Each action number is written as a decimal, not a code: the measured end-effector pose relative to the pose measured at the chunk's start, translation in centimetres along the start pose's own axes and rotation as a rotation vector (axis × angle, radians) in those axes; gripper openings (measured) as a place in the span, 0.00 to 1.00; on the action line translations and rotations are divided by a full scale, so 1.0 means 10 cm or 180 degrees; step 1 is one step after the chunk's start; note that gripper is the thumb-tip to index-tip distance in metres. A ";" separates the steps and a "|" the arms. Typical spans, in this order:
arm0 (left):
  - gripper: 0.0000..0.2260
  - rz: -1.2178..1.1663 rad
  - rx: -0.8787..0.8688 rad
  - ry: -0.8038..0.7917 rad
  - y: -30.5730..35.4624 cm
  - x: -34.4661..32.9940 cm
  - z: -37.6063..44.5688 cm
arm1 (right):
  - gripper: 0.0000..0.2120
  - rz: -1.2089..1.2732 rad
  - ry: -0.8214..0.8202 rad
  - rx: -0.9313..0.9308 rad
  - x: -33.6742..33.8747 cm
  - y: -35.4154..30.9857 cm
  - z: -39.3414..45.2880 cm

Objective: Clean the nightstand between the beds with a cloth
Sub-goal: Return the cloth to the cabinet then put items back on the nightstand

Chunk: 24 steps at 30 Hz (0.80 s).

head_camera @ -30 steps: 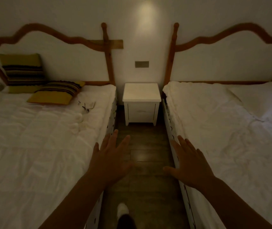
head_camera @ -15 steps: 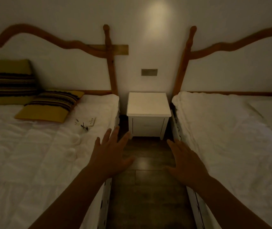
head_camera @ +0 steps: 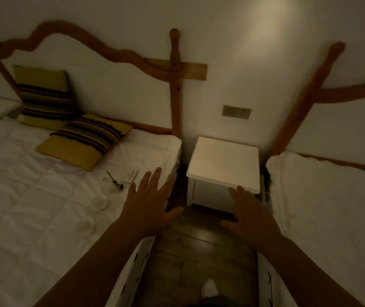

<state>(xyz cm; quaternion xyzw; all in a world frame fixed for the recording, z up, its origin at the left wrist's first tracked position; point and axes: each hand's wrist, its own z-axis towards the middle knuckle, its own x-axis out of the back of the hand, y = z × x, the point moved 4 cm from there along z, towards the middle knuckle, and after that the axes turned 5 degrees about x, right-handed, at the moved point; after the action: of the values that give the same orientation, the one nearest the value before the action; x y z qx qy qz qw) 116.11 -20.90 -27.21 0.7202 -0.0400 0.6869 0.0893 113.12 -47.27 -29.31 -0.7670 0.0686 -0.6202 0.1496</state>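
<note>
Between the beds we've closed in on the nightstand (head_camera: 223,162). Left hand (head_camera: 149,202) and right hand (head_camera: 251,214) spread flat, holding nothing. No cloth seen yet.

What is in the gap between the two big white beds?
In the head view, a small white nightstand stands against the wall between the left bed and the right bed. In front of it is dark wooden floor.
</note>
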 end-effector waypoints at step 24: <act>0.40 -0.0707 0.3786 -0.0220 -2.34 -0.55 -0.82 | 0.43 -0.1078 -0.1391 0.3043 -0.98 -2.77 2.45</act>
<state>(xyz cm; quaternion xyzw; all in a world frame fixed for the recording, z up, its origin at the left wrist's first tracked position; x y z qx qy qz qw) 111.98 3.20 -34.04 0.6683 0.4233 0.5542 -0.2588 132.58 -14.67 -34.24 -0.7248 -0.3777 -0.4239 0.3901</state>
